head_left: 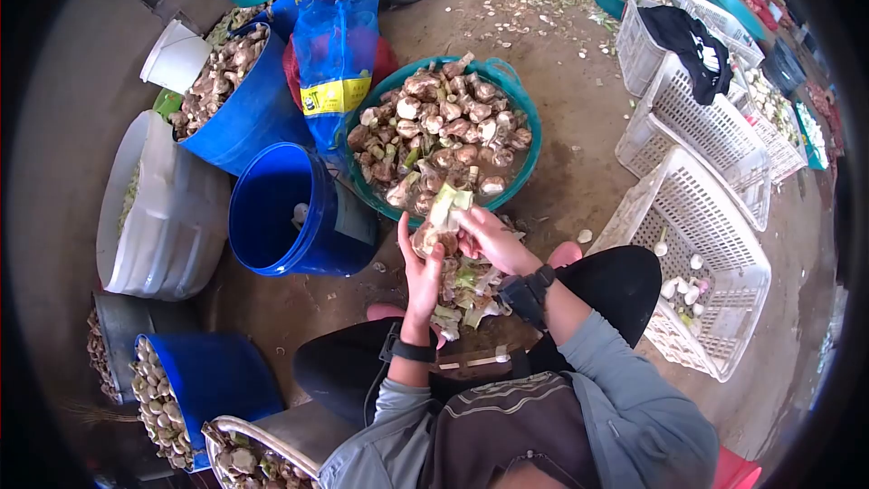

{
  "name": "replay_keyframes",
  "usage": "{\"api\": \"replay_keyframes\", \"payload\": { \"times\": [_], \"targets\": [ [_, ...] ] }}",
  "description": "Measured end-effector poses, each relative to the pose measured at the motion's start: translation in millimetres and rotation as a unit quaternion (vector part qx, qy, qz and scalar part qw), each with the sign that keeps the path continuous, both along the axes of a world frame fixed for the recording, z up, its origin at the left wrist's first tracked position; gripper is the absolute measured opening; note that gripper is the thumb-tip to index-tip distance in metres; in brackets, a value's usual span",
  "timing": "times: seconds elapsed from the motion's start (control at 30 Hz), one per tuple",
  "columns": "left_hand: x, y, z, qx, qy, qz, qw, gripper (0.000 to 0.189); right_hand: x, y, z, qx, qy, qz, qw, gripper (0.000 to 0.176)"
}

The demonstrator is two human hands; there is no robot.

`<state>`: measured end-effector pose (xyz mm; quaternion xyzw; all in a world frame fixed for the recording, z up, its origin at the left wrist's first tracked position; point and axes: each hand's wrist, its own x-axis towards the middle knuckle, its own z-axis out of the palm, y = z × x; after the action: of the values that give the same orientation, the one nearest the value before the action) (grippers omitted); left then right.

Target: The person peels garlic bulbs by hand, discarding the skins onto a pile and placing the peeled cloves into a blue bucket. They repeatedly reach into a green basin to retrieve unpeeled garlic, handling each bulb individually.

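Both hands are clamped on one husked shoot [441, 217], held just above the knees. The left hand [422, 270] grips its base and the right hand [487, 237] pinches the pale husk. Peeling looks half done, and the next move calls for a firm outward pull. The teal basin [536, 131] crowds at twelve o'clock, the blue bucket [308, 258] at nine and the white crate [701, 208] at three, so elbow room is tight.

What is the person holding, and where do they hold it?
One pale vegetable piece: the left hand cups its lower end, the right hand pinches its leafy top.

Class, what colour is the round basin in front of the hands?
The basin is teal, head view.
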<state>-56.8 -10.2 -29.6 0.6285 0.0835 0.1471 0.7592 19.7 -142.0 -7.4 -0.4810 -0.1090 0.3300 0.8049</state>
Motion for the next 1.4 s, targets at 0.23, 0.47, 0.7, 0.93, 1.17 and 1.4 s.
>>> {"api": "replay_keyframes", "payload": {
  "times": [0.23,0.47,0.7,0.93,1.17,1.4],
  "targets": [
    [26.3,7.7,-4.9,-0.301,0.149,-0.013,0.942,0.044,1.2,-2.0,-34.5,-0.129,-0.273,-0.112,0.947,0.025],
    [18.4,-7.2,7.4,-0.073,0.143,0.002,0.987,0.059,-2.5,-4.6,-55.6,-0.073,0.011,-0.043,0.996,0.018],
    [25.0,10.3,22.1,-0.236,0.101,-0.112,0.96,0.059,-1.9,-17.4,-30.2,0.054,0.119,0.005,0.991,0.023],
    [20.9,1.0,41.8,0.249,0.043,-0.083,0.964,0.088,-1.3,-4.2,-39.4,0.107,0.079,-0.018,0.991,0.03],
    [37.9,30.1,20.9,-0.253,0.164,-0.196,0.933,0.068,0.9,-10.0,-52.1,0.153,0.075,-0.018,0.985,0.034],
    [29.2,4.3,13.1,0.071,0.206,-0.057,0.974,0.057,-0.8,-5.2,-52.1,-0.017,-0.075,-0.086,0.993,0.035]
  ]
}}
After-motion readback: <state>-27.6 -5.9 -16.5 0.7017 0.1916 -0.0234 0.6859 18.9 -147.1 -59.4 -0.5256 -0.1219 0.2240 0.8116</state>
